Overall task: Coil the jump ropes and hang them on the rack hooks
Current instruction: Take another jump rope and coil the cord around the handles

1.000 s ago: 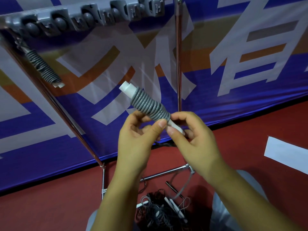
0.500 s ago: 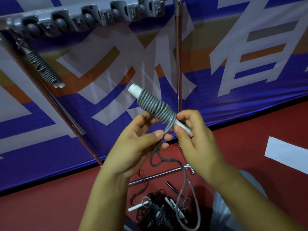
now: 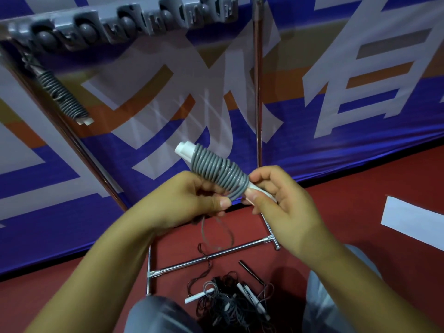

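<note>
Grey cord, wound tight round white handles: the coiled jump rope [image 3: 217,173] is held in front of the chest, between both hands. Right hand [image 3: 283,203] pinches the lower white handle end with thumb and fingers. Left hand [image 3: 189,200] grips the loose cord just under the last turn, thumb pressed on it. A short tail of cord [image 3: 217,233] hangs below the left hand in a loop; judged: last turns not yet laid.

Long axis of the bundle runs from the right hand's grip up and to the left, free white end uppermost, pointing toward the rack hooks [image 3: 120,22]. Hooks lie above and left of the bundle, well apart from it. Left hand is on the nearer side to the rack; right hand carries the weight.

One finished coil [image 3: 63,97] already hangs from the left end of the rack, tilted. Rack stands on chrome poles [image 3: 258,92] before a blue banner [image 3: 360,92]. On the red floor [image 3: 360,179] by the base bar [image 3: 211,257] lies a tangle of uncoiled ropes [image 3: 230,301], dark and grey, handles mixed in.
</note>
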A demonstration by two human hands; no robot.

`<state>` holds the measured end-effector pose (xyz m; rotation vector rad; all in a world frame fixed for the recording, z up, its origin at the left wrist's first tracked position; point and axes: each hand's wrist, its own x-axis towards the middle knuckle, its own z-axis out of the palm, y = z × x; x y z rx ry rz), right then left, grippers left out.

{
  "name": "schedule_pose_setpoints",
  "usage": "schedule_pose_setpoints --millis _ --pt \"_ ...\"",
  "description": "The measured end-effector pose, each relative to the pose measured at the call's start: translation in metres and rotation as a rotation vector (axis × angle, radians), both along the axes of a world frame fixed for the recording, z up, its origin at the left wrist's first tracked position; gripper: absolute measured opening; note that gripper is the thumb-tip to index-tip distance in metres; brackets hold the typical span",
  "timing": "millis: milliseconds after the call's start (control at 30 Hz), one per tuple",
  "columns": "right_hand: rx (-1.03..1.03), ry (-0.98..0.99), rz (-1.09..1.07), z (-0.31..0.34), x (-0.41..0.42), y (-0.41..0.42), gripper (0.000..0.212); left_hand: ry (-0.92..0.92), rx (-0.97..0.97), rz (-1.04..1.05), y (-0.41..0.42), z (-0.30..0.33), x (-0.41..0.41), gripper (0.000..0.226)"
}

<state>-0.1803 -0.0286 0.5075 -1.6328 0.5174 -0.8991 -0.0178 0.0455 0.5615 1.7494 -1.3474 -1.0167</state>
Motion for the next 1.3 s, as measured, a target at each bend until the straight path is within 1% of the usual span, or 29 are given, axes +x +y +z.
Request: schedule_pose_setpoints --millis 100,167,267,367,467,567,733,867,967,1000,1033,1100,1167,1300 --pt "0.071 -0.027 0.016 0.005 0.000 0.000 0.021 0.045 -0.057 0.034 0.001 0.001 -0.001 0.013" --pt "0.104 -0.049 0.032 0.011 0.001 0.001 0.019 0.137 -0.097 0.099 0.001 -0.004 -0.003 0.007" --pt "0.183 -0.092 0.038 0.012 0.003 0.001 0.017 0.275 -0.162 0.189 0.001 -0.017 -0.005 0.003" --pt "0.277 -0.126 0.021 0.010 0.005 0.002 0.017 0.309 -0.237 0.209 0.003 -0.026 -0.007 0.016" --pt "0.343 -0.147 0.015 0.008 0.006 0.002 0.015 0.365 -0.302 0.203 0.004 -0.031 -0.012 0.006" --pt "0.327 -0.162 0.022 0.009 0.005 0.001 0.016 0.388 -0.341 0.213 0.003 -0.033 -0.016 0.013" --pt "0.311 -0.232 -0.039 0.010 0.003 0.005 0.012 0.399 -0.356 0.222 0.003 -0.029 -0.021 0.009" --pt "0.308 -0.274 -0.084 0.009 0.003 0.009 0.011 0.493 -0.358 0.217 0.000 -0.028 -0.026 0.013" --pt "0.283 -0.267 -0.108 0.009 0.003 0.010 0.013 0.532 -0.344 0.225 -0.001 -0.031 -0.026 0.035" --pt "0.274 -0.262 -0.118 0.009 0.002 0.010 0.014 0.527 -0.343 0.230 -0.001 -0.032 -0.026 0.038" --pt "0.264 -0.255 -0.128 0.009 0.002 0.009 0.016 0.521 -0.346 0.235 0.000 -0.031 -0.028 0.034" --pt "0.250 -0.246 -0.141 0.010 0.001 0.009 0.017 0.482 -0.348 0.220 0.000 -0.031 -0.029 0.008" --pt "0.261 -0.239 -0.136 0.010 0.000 0.009 0.016 0.470 -0.355 0.197 0.001 -0.033 -0.029 0.011" --pt "0.416 -0.299 -0.081 0.014 -0.001 0.011 0.010 0.579 -0.336 0.159 0.001 -0.037 -0.026 0.011"
